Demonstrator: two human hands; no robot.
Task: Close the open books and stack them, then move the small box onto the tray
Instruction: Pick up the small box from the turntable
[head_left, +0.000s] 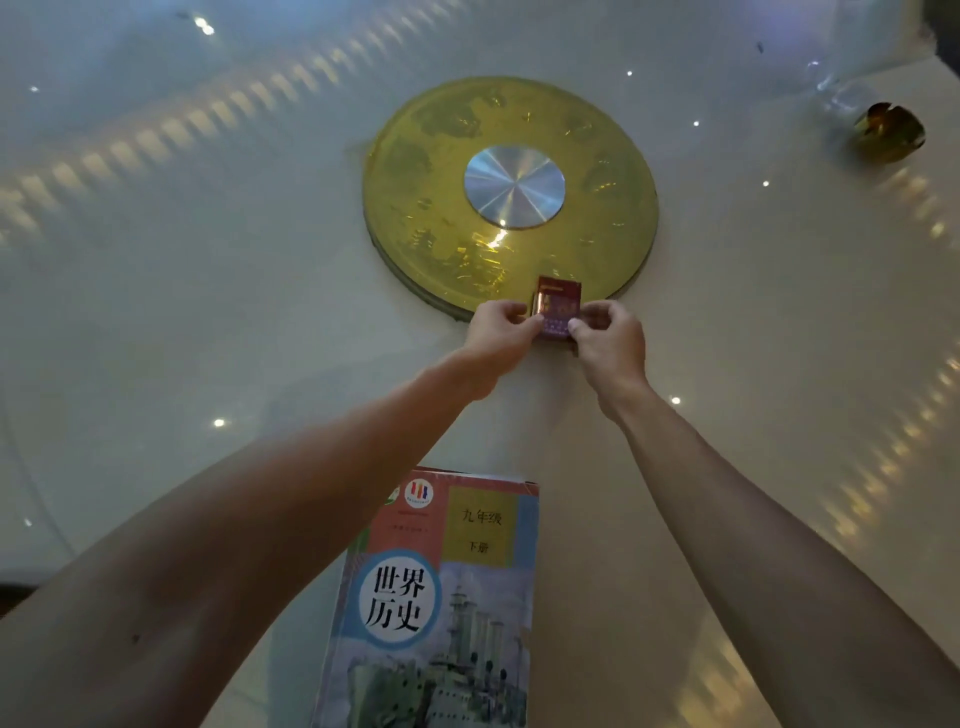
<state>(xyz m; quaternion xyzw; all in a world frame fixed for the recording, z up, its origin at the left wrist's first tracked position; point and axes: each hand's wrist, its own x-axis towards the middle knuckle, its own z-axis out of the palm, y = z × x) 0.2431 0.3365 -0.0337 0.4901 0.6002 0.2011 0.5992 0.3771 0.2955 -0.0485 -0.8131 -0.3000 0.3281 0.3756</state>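
A small dark red box (558, 306) is held between both hands at the near rim of the round gold tray (415, 208). My left hand (498, 327) pinches its left side and my right hand (608, 338) pinches its right side. The box's far end overlaps the tray's edge; its near end is over the white table. A closed book (441, 597) with a colourful cover showing a ship lies near me, between my forearms. Edges of another book show under it at the top right.
The tray has a silver disc (514, 187) at its centre. A small gold dish (889, 132) sits at the far right of the glossy white table (208, 260). The table's near left edge (31, 566) shows a dark gap.
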